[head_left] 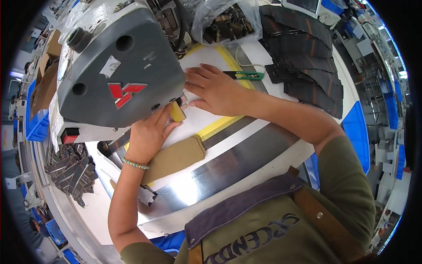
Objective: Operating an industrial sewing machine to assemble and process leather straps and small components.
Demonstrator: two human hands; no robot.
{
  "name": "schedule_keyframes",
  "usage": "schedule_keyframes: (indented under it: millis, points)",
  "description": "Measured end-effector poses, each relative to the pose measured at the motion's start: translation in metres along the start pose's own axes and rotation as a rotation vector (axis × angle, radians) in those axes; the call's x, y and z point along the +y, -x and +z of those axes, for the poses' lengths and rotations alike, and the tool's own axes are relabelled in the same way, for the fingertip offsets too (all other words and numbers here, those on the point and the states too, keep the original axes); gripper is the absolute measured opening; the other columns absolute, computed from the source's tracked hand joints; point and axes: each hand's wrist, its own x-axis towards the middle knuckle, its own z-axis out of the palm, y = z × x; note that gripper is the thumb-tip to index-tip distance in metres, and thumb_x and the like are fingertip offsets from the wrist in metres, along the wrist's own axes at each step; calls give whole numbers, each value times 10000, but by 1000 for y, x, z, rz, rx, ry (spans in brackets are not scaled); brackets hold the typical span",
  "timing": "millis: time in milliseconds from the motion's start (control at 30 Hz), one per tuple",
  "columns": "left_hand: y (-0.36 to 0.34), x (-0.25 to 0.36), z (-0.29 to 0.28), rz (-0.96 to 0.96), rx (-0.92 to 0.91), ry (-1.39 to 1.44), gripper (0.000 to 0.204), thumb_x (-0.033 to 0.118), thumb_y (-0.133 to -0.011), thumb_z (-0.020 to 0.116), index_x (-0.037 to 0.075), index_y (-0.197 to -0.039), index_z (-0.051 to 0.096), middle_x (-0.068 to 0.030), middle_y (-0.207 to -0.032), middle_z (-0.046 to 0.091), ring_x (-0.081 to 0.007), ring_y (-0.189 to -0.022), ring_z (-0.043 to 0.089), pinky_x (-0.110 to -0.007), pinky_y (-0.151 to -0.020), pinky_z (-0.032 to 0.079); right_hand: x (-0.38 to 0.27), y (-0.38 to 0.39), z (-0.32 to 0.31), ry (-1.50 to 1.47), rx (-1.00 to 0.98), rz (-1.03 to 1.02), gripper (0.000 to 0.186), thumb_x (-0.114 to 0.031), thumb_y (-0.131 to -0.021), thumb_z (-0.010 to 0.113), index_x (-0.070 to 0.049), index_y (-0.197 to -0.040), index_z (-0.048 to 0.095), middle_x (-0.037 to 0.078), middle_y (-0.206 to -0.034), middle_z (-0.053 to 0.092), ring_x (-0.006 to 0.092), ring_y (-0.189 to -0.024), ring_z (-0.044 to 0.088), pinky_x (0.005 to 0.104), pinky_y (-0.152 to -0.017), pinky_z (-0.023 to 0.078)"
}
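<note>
1. The white tabletop (204, 115) lay under a grey, rounded sewing-machine head (132, 66).
2. My left hand (151, 127) was at a small yellow block (177, 113) beside the machine; I could not tell whether it gripped.
3. My right hand (215, 90) was spread wide, near green-handled snips (250, 76).
4. Flat tan fabric pieces (178, 158) lay stacked near my left wrist.

grips (147, 134) (216, 91): 2 | machine head (127, 61): 1 | yellow block (177, 113): 1 | tan stack (176, 159): 1 | green snips (250, 75): 1
</note>
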Motion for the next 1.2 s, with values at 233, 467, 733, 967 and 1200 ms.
schedule_keyframes:
  millis: [233, 467, 733, 967, 1200]
  points:
    - [-2, 15, -16, 47, -3, 82, 620, 344, -909, 816, 18, -1417, 674, -137, -1410, 701, -339, -1271, 668, -446, -1035, 558, -11, 8, -7, -5, -78, 19, 572, -382, -987, 735, -24, -1422, 638, 136, -1528, 554, 355, -1436, 501, 559, -1239, 368]
    - [37, 23, -81, -103, -87, 168, 528, 105, -849, 836, 47, -1360, 718, -115, -1428, 700, -364, -1345, 625, -471, -1130, 525, -21, 20, -9, -38, -85, 26, 598, -348, -959, 760, 6, -1424, 635, 154, -1540, 541, 354, -1460, 482, 562, -1243, 366]
    - [134, 7, -190, -618, -440, 529, 460, -71, -760, 844, 58, -1198, 784, -113, -1166, 779, -321, -1076, 717, -412, -873, 588, -16, 18, -23, -28, -153, -3, 553, -314, -1006, 725, -8, -1455, 621, 129, -1579, 538, 315, -1487, 461, 519, -1277, 346]
    - [147, 49, -129, -530, -448, 652, 445, -55, -724, 891, 61, -1138, 778, -90, -1213, 669, -292, -1080, 697, -403, -891, 584, -16, 16, -27, -56, -151, -18, 606, -265, -990, 749, -31, -1516, 559, 159, -1563, 512, 400, -1461, 451, 520, -1233, 392]
    - [153, 53, -118, -562, -441, 436, 295, -2, -689, 919, 47, -904, 723, -80, -1071, 618, -316, -1060, 659, -430, -895, 541, -16, 18, -25, -57, -123, -27, 538, -292, -988, 755, 11, -1417, 639, 144, -1553, 550, 359, -1433, 485, 502, -1218, 408]
